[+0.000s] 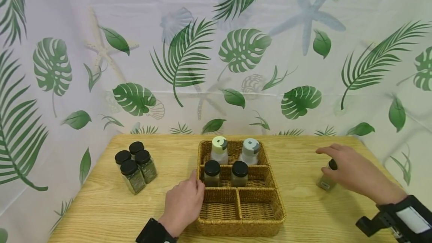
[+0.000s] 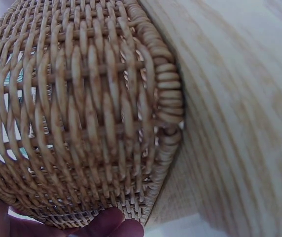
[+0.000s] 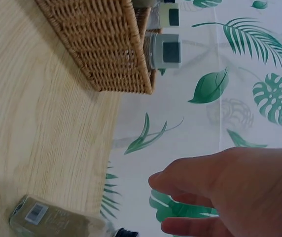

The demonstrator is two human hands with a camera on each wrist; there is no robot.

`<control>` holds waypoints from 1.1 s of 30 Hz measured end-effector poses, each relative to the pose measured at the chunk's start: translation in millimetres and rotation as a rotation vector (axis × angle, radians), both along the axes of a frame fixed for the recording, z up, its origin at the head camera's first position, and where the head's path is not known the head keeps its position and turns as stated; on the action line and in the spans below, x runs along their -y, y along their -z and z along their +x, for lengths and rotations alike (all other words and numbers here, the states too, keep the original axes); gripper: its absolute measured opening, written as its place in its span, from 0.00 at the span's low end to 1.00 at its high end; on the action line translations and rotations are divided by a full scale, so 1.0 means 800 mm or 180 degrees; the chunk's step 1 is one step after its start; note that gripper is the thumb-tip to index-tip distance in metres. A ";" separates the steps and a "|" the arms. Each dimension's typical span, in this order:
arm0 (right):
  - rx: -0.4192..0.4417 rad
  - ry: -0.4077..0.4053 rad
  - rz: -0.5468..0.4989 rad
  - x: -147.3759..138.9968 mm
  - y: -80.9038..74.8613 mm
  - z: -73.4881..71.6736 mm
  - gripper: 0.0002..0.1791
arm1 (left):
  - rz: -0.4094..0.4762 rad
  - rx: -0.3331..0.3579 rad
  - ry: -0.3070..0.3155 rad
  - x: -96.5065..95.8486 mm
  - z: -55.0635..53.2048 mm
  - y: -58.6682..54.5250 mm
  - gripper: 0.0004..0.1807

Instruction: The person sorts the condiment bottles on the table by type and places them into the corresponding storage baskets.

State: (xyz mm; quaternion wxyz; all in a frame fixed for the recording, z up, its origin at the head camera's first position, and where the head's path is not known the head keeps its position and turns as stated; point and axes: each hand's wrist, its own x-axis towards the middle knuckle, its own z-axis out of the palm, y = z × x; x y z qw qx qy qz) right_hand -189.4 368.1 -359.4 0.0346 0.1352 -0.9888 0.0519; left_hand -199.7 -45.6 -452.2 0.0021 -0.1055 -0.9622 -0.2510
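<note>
Head view: upright jar point(image 1: 325, 184) just left of your nearer right hand point(image 1: 352, 173) — fingers parted; left hand point(image 1: 183, 203) grips basket point(image 1: 239, 229).

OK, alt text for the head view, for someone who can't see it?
A person's left hand holds a divided wicker basket containing four jars, while the open right hand hovers by another jar on the wooden table. Four more jars cluster at left.

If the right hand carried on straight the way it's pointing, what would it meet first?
Probably the lone black-capped jar standing on the table below the right hand, though the depth of the gap between them is unclear.
</note>
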 end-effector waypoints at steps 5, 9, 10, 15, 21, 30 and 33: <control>-0.0044 0.0076 0.0034 -0.017 0.010 -0.005 0.25 | 0.0022 0.0013 0.0004 0.000 0.000 0.000 0.29; -0.0103 0.0102 0.0076 -0.029 0.018 -0.008 0.26 | 0.0023 0.0021 0.0018 0.001 0.001 0.000 0.29; -0.0102 0.0118 0.0092 -0.031 0.019 -0.008 0.27 | 0.0020 0.0020 0.0018 0.001 0.001 -0.001 0.29; -0.0005 0.0196 0.0109 -0.041 0.028 -0.010 0.29 | 0.0000 0.0015 0.0008 0.001 0.000 -0.001 0.29; 0.0109 0.0252 0.0114 -0.046 0.033 -0.013 0.28 | -0.0008 0.0008 0.0002 0.001 -0.001 -0.001 0.29; 0.0179 0.0329 0.0043 -0.046 0.037 -0.016 0.26 | -0.0039 0.0029 0.0000 0.001 -0.001 -0.001 0.29; 0.0192 0.0362 0.0040 -0.046 0.038 -0.016 0.26 | -0.0041 0.0026 0.0001 0.002 -0.001 -0.001 0.29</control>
